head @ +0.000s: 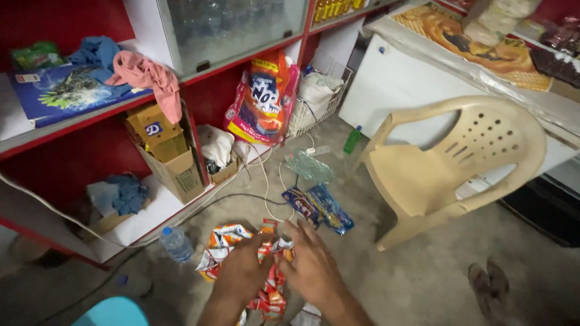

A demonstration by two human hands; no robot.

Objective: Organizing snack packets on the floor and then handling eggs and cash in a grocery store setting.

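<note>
Both my hands reach down over a heap of small red, orange and white snack packets (225, 243) on the concrete floor. My left hand (243, 269) rests on the heap with fingers curled around packets. My right hand (309, 262) presses on the packets beside it, fingers spread and touching a strip of red sachets (271, 293). A blue wrapped packet (318, 209) lies just beyond my right hand.
A beige plastic chair (454, 160) stands to the right beside a white counter (396, 82). A small water bottle (176, 243) lies left of the heap. Red shelves (76, 125) hold boxes and cloths. White cables (265, 183) cross the floor. A sandal (490, 288) lies at lower right.
</note>
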